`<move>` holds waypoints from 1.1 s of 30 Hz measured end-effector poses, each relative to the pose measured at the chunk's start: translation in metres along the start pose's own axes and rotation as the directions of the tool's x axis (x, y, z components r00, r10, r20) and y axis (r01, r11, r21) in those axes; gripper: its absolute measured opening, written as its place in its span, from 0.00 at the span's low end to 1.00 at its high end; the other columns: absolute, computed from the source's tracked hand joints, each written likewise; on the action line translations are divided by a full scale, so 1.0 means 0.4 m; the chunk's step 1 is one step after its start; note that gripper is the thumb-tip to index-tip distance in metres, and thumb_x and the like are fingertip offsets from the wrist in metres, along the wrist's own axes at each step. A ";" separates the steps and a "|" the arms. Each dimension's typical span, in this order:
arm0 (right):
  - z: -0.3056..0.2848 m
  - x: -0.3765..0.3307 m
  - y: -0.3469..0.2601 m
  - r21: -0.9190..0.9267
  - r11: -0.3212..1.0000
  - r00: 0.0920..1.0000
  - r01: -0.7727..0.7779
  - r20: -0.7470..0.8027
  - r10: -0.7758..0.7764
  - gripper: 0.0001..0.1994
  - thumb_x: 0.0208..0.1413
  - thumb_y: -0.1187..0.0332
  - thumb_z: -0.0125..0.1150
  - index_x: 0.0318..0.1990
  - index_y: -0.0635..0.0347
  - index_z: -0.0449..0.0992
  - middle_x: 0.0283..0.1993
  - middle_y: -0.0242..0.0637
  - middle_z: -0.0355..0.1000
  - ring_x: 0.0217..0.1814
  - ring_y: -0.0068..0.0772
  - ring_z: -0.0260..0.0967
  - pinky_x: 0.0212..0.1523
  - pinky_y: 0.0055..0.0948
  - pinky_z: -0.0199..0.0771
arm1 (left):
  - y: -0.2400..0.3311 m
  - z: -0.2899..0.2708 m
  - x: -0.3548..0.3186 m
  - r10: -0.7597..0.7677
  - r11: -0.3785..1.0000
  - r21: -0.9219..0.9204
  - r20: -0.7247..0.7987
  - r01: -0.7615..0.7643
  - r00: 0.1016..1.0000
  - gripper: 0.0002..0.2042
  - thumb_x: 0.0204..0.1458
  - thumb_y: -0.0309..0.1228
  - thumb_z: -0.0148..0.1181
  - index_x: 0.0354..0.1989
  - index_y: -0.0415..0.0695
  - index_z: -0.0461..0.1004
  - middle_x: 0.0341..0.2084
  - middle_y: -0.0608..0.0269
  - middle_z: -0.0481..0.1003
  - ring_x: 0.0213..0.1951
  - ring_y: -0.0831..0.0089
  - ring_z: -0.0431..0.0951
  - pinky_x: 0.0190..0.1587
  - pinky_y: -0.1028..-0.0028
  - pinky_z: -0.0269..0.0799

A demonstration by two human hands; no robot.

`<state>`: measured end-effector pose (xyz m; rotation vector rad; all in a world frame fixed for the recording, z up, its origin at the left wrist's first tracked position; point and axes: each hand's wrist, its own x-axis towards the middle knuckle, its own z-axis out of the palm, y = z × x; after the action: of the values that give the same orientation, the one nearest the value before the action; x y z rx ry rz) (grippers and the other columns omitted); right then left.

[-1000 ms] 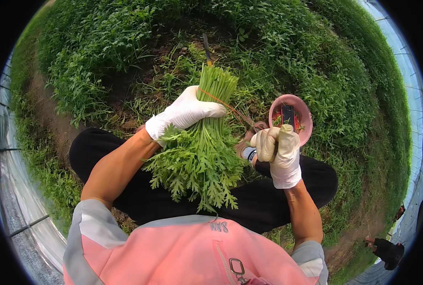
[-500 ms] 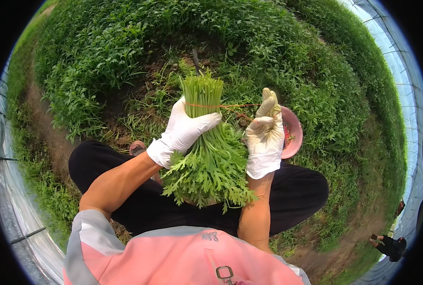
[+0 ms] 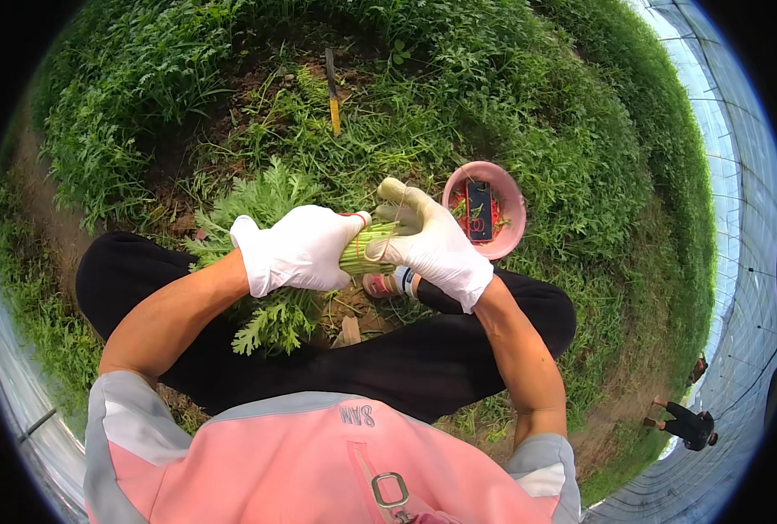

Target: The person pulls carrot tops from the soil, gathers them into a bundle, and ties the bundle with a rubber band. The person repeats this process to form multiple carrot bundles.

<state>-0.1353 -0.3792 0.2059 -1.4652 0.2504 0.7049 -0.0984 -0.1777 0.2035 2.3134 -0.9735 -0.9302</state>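
Observation:
A bunch of leafy greens [image 3: 271, 199] lies crosswise in front of me, its leaves to the left and its cut stems to the right. My left hand [image 3: 305, 249], in a white glove, is wrapped round the bunch at mid-length. My right hand [image 3: 436, 240], gloved too and stained on the fingers, curls at the stem ends. A thin red rubber band [image 3: 360, 247] crosses the stems and runs to the right fingers, which hold it stretched. Part of the stems is hidden behind the gloves.
To the right stands a pink bowl [image 3: 517, 214] with red rubber bands and a dark phone-like object [image 3: 478, 210] inside. A dark-bladed tool with a yellow handle [image 3: 334, 113] lies ahead on cut plants. Dense green plants [image 3: 572, 131] surround me. A person [image 3: 690, 426] is far right.
The bunch has turned from upright to crosswise, its stems now pointing right. My right hand has come in from beside it to the stem ends. More of the bowl and the tool shows.

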 end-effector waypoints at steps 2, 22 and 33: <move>0.005 -0.004 -0.009 -0.075 0.995 0.994 -0.065 0.083 0.071 0.44 0.44 0.66 0.77 0.67 0.70 0.58 0.62 0.52 0.67 0.61 0.38 0.68 0.61 0.31 0.69 | 0.001 0.011 -0.002 0.104 0.995 0.005 0.100 -0.105 0.990 0.24 0.39 0.33 0.66 0.48 0.43 0.70 0.29 0.47 0.78 0.34 0.48 0.80 0.38 0.58 0.77; 0.078 0.104 0.096 0.106 0.860 0.789 0.499 -0.466 -0.401 0.24 0.50 0.71 0.74 0.54 0.61 0.72 0.51 0.33 0.72 0.47 0.24 0.70 0.50 0.23 0.72 | -0.053 0.002 0.042 -0.305 0.814 -0.578 -0.512 -0.059 0.803 0.31 0.45 0.32 0.71 0.56 0.38 0.61 0.44 0.58 0.77 0.45 0.72 0.78 0.50 0.71 0.74; 0.163 0.142 0.020 0.561 0.744 0.931 0.363 -0.244 -0.271 0.25 0.43 0.75 0.78 0.51 0.59 0.75 0.48 0.31 0.77 0.47 0.24 0.74 0.50 0.28 0.75 | -0.041 0.012 0.028 -0.090 0.919 -0.333 -0.696 -0.210 0.712 0.47 0.43 0.33 0.67 0.71 0.42 0.44 0.39 0.45 0.78 0.40 0.46 0.80 0.44 0.62 0.76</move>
<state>-0.1127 -0.3011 0.1754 -0.9059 0.2946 0.1946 -0.0891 -0.1762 0.1855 1.9915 -0.4646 -0.1202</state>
